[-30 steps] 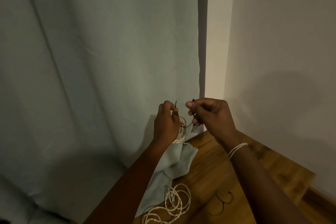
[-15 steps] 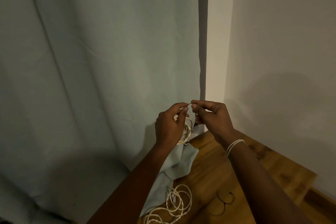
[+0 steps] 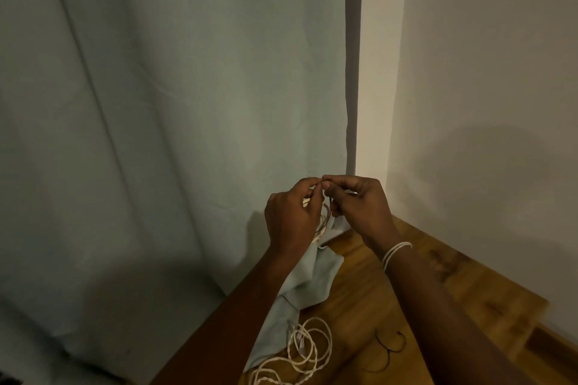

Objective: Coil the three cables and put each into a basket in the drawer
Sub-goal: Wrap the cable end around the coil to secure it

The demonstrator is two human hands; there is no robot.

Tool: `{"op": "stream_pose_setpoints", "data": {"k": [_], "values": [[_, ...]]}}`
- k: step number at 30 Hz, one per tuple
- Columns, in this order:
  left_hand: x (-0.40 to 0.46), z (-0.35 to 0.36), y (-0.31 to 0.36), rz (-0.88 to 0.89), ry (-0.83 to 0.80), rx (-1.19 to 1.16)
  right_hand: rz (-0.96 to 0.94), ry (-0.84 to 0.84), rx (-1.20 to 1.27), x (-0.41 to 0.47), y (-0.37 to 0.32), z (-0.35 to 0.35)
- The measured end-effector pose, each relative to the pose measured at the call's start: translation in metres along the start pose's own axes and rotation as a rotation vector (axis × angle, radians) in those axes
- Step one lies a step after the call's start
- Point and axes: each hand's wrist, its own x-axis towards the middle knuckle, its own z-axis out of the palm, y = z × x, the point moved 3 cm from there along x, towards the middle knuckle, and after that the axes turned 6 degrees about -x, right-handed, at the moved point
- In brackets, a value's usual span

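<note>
My left hand holds a small coil of white cable raised above the wooden table top; only a part of the coil shows between my hands. My right hand pinches a thin dark tie at the top of the coil, fingertip to fingertip with the left hand. A loose white cable lies in tangled loops on the table near the bottom edge. A thin dark cable or tie lies to its right. No drawer or basket is in view.
A pale blue-grey curtain hangs at the left and its hem spills onto the table. A plain wall meets the table at the right. A white band circles my right wrist.
My hands have closed together: the fingertips now meet at the top of the coil, where a second ago they were apart with the dark tie stretched between them.
</note>
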Motion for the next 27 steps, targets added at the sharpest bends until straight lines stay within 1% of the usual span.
{"op": "stream_pose_setpoints", "data": {"k": [6,11,20,27], "values": [[0.0004,-0.0014,-0.0063,-0.029,0.005,0.013,0.002,0.005,0.008,0.0022,0.0015,-0.0013],[-0.0010,-0.0023,-0.0011,-0.007,0.033,0.011,0.015,-0.005,0.011,0.0028,0.0018,0.0041],[-0.0013,-0.0035,-0.0010,-0.026,0.035,0.037,0.056,0.003,0.102,-0.0022,0.0044,0.0045],[-0.0027,-0.0049,0.0031,-0.013,0.022,0.062,0.050,0.010,0.095,-0.0044,0.0045,0.0039]]}}
